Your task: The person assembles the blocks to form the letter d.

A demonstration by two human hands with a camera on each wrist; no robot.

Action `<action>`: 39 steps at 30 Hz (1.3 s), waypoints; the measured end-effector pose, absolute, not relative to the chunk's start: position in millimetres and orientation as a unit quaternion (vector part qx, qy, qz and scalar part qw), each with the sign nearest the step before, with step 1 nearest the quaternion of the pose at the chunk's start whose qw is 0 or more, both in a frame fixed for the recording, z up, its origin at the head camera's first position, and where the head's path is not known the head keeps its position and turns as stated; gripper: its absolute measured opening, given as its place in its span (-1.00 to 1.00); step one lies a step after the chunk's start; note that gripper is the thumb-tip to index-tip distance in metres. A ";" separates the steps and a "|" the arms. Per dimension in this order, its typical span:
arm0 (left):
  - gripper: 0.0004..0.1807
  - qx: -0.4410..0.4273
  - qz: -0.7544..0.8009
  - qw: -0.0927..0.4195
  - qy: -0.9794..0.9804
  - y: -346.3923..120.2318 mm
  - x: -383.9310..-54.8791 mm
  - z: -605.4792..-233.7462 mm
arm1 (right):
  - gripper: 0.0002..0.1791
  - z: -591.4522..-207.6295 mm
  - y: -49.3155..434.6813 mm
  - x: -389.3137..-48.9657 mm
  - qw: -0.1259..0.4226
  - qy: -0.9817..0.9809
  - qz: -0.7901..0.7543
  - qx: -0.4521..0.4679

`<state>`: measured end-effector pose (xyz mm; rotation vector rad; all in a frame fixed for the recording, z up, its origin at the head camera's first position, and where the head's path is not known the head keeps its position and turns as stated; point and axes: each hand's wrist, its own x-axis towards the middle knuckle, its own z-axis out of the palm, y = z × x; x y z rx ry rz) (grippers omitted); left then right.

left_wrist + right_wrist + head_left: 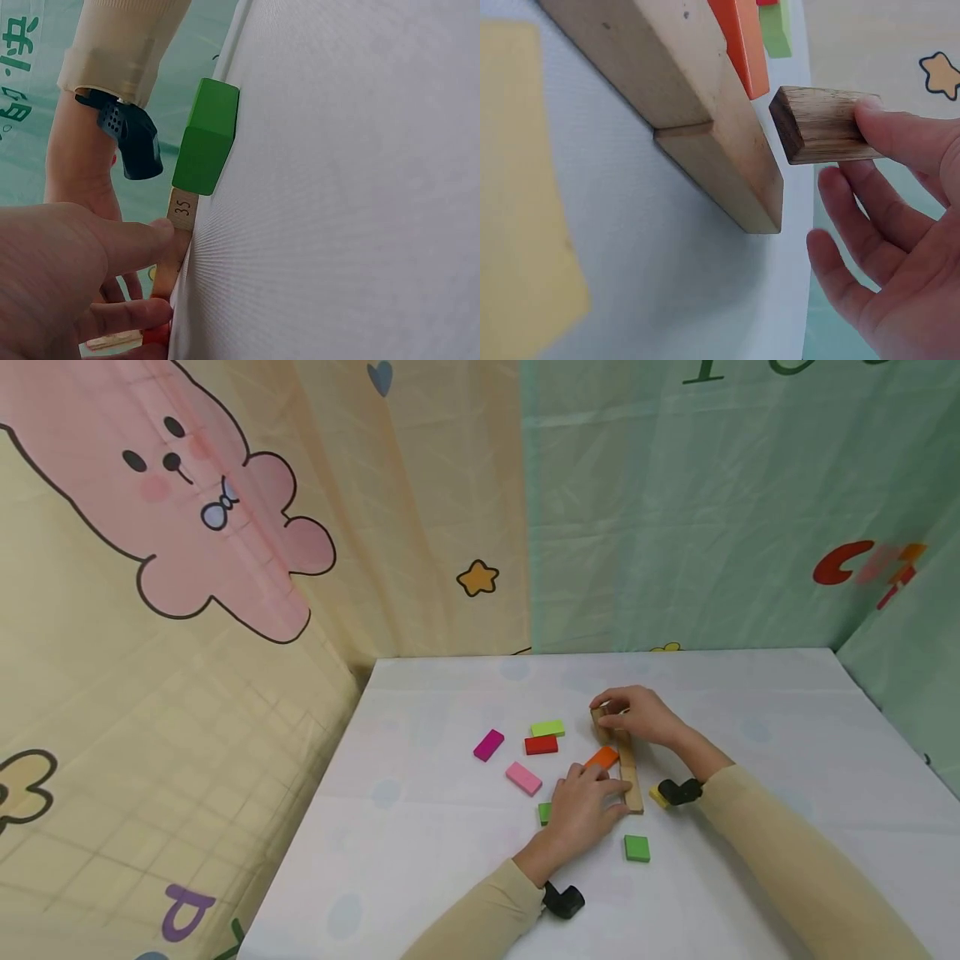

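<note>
My right hand (pixel 643 717) pinches a brown wooden block (pixel 825 124) with visible grain between thumb and fingers. In the right wrist view it is raised beside the far end of a row of plain wooden blocks (pixel 629 772) laid end to end on the table. My left hand (pixel 579 806) is at the near end of that row, its thumb and extended fingers touching the side of the blocks. The end block (pixel 182 208) bears the number 35. An orange block (pixel 603 757) lies along the row's left side, just beyond the left fingers.
On the white table (pixel 420 860), magenta (pixel 489 745), pink (pixel 523 778), red (pixel 542 745) and lime (pixel 548 727) blocks lie left of the row. A green block (pixel 637 848) sits nearer. Another green block (pixel 544 813) is partly behind my left hand; a yellow block (pixel 659 797) lies under the right wrist.
</note>
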<state>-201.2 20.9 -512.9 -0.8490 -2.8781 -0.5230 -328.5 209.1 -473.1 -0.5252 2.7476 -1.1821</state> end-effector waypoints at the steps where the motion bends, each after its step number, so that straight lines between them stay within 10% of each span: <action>1: -0.61 -0.278 -0.171 0.047 -0.944 20.6 -201.2 -512.8 | -0.67 -472.5 209.0 -328.5 0.049 0.902 -0.393 -0.171; 39: -0.60 -0.256 -0.168 0.050 -0.951 26.5 -196.3 -508.1 | -0.60 -485.8 240.1 -342.9 0.036 0.884 -0.458 -0.083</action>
